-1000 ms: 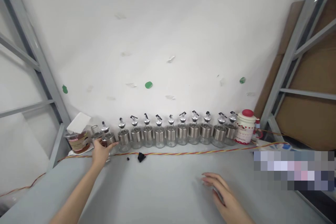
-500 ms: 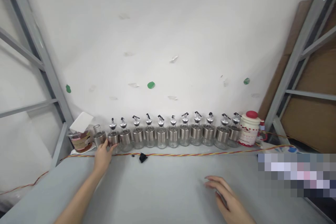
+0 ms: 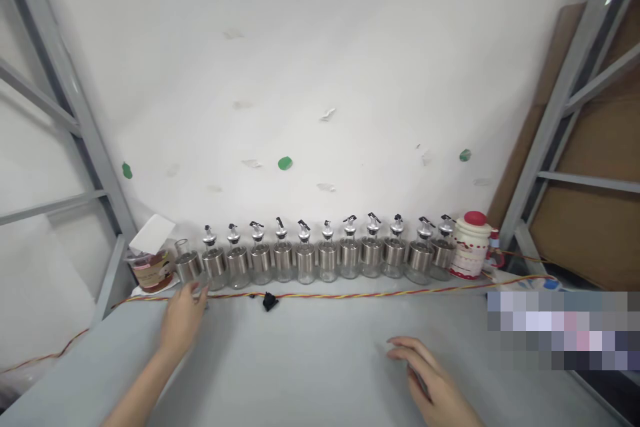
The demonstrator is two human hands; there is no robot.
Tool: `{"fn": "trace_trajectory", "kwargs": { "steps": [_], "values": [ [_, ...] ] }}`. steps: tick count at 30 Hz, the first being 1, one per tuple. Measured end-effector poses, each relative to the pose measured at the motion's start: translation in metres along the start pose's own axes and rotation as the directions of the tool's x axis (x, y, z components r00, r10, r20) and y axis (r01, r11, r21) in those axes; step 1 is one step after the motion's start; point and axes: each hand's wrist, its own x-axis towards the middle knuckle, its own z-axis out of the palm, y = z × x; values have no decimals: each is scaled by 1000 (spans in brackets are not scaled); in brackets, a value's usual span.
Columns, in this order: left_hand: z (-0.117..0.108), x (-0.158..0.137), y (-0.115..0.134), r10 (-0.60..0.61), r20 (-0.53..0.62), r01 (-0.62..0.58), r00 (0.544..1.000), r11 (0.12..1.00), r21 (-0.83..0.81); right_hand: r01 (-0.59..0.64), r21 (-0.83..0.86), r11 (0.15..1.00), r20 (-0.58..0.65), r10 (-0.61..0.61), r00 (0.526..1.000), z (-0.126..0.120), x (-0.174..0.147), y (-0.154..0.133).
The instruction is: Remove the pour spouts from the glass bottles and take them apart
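My left hand (image 3: 183, 320) is just in front of the left end of a row of glass bottles with steel sleeves. Its thumb and fingers are apart, and I see nothing held in them. Closest to it is a bottle with a bare glass neck and no spout (image 3: 188, 267). Beside that stands a bottle topped by a silver and black pour spout (image 3: 214, 267); several alike continue to the right. My right hand (image 3: 433, 373) hovers over the grey table (image 3: 300, 360), fingers loosely bent and spread, holding nothing.
A red and yellow twisted cord (image 3: 340, 295) runs along the front of the bottles, with a small black part (image 3: 269, 301) by it. A brown-labelled tub (image 3: 153, 270) stands at the left end, a red-lidded cream jar (image 3: 471, 247) at the right. Metal posts flank the table.
My left hand has drawn back from the leftmost spouted bottle, down and to the left. That bottle now stands free in the row. My right hand has barely moved.
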Motion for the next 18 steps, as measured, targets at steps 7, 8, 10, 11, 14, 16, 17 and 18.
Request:
{"fn": "trace_trajectory", "kwargs": {
  "steps": [7,8,10,11,14,16,17,18],
  "values": [
    [-7,-45,5,217,83,-221,973,975,36,0,-20,1000,49,1,999,1,-5,0],
    [-6,-47,11,234,81,-237,969,971,31,3,-15,1000,54,-2,999,1,-7,-1],
    [0,-50,27,264,73,-266,962,964,8,8,-2,1000,63,-7,998,1,-9,-3],
    [4,-50,37,279,67,-279,958,960,-8,8,3,1000,65,-8,998,1,-9,-4],
    [13,-46,67,283,29,-282,959,959,-38,-6,8,1000,80,6,997,1,-9,-4],
    [17,-40,83,278,18,-277,960,960,-44,-24,8,1000,92,23,995,1,-9,-3],
    [17,-37,89,273,21,-272,962,962,-39,-33,8,999,99,32,995,1,-8,-3],
    [17,-34,94,265,30,-264,964,964,-30,-39,8,999,104,38,994,0,-8,-3]
  ]
}}
